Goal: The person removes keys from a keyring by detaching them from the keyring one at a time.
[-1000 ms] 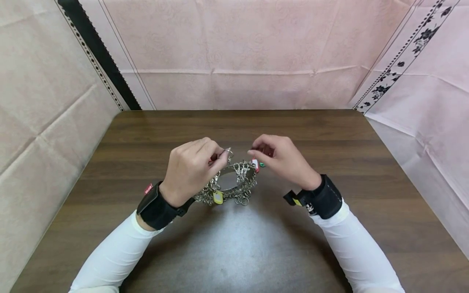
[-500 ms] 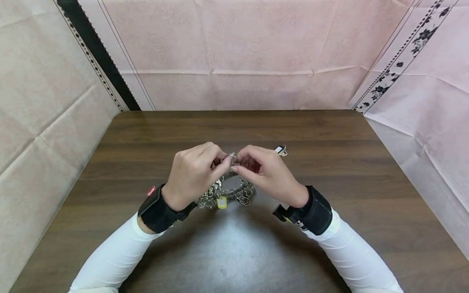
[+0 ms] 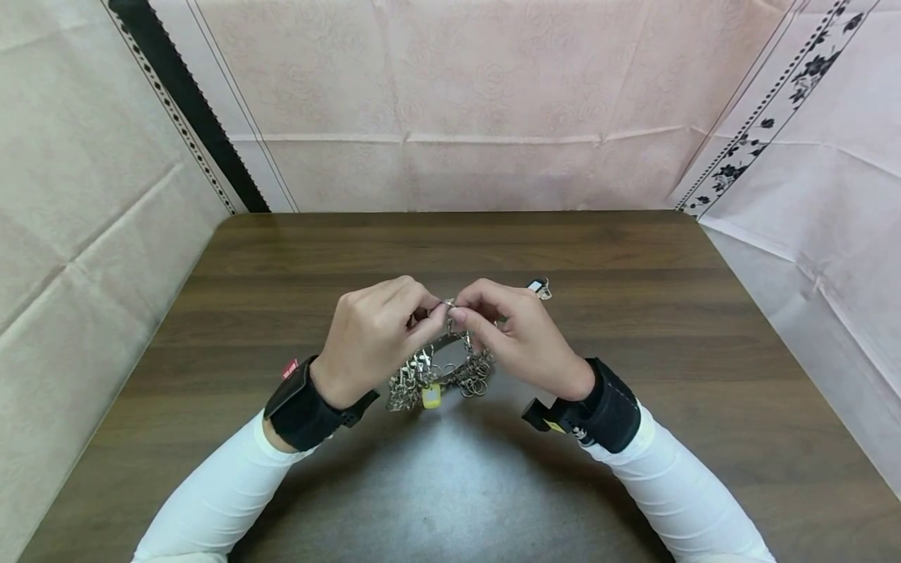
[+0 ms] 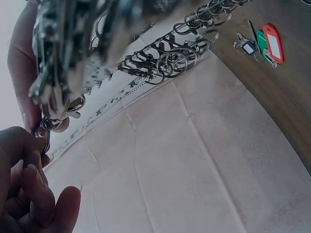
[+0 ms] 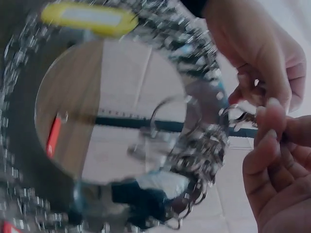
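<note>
My left hand [image 3: 383,332] pinches a small metal key ring [image 3: 449,303] between thumb and forefinger. From the other side my right hand [image 3: 510,332] meets it, pinching the same ring with thumb and fingertips. Below hangs a round metal hoop [image 3: 445,341], crowded with several silver clasps and key rings [image 4: 177,60]. A yellow key tag [image 3: 432,396] dangles at its near side. In the right wrist view the hoop is blurred and a clasp [image 5: 238,116] leads from its edge to the fingertips. The fingers partly hide the pinched ring.
On the brown wooden table [image 3: 281,250], behind the right hand, lies a black-edged key tag [image 3: 538,287]. In the left wrist view a green tag [image 4: 262,46] and a red tag [image 4: 273,41] lie beside it. Pale patterned cloth [image 3: 450,94] surrounds the table.
My right hand has moved left from beside the red tag to the ring at my left fingertips. The hoop has shifted slightly right and nearer. The black-edged tag is now uncovered.
</note>
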Motion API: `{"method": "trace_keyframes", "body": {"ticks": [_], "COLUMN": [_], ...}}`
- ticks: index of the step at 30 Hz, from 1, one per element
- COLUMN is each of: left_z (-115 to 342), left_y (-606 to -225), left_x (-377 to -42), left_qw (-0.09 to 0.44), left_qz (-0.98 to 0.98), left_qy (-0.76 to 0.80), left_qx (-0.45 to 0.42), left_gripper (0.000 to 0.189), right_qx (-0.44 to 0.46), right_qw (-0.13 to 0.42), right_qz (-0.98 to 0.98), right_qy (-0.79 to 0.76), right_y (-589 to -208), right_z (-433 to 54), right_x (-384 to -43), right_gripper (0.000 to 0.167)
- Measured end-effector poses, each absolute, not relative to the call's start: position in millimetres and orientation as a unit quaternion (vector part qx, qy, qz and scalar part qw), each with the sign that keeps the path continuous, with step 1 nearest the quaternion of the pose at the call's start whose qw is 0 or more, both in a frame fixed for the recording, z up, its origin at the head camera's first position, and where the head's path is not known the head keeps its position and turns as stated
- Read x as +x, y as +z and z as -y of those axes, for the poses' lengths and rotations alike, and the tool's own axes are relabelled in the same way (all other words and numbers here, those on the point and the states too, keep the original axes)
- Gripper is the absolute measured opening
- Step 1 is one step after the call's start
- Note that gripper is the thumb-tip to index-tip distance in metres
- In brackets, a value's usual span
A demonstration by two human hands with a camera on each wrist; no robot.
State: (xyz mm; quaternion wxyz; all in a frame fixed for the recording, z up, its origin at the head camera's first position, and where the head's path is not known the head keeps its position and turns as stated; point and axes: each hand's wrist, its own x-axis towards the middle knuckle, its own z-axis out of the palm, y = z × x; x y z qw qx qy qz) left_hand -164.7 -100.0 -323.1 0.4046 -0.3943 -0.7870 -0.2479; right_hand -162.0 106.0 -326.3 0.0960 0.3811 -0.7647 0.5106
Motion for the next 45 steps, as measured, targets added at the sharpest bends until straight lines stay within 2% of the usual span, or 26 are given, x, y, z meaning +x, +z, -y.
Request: {"method": "trace_keyframes", "body": {"ticks": [7,12,22,26,31,41,45], "left_z": [100.1,101.5,99.8,96.5,98.3,107.4,109.8], "left_y": [-320.1,-316.5,-321.5,-323.4,-322.5,-315.2,-312.2], "left_x": [-164.9,-165.9,-168.2,-166.1,-165.1,-167.9,-168.5], "left_qw": [0.387,0.371,0.314,0.311,0.322,0.304,0.296], "left_qz": [0.789,0.792,0.777,0.766,0.772,0.795,0.798], "left_qy": [-0.247,-0.235,-0.174,-0.142,-0.087,-0.032,-0.091], "left_qx": [-0.407,-0.423,-0.517,-0.544,-0.541,-0.524,-0.517], "left_gripper": [0.009,0.006,0.018,0.022,0.018,0.002,0.015], "right_qx": [0.367,0.342,0.316,0.312,0.31,0.305,0.3], "right_qw": [0.078,0.106,0.148,0.154,0.153,0.145,0.142], "right_qz": [0.739,0.723,0.711,0.709,0.706,0.711,0.715], "right_qy": [0.559,0.591,0.61,0.613,0.618,0.617,0.615], "right_y": [-326.4,-323.5,-310.9,-307.7,-306.5,-306.2,-306.9], "right_z": [-105.3,-108.1,-118.1,-118.6,-118.5,-119.4,-119.5], "right_x": [-160.2,-160.1,-159.6,-159.2,-158.5,-156.8,-157.6], "right_gripper": [0.006,0.005,0.004,0.005,0.006,0.006,0.005]}}
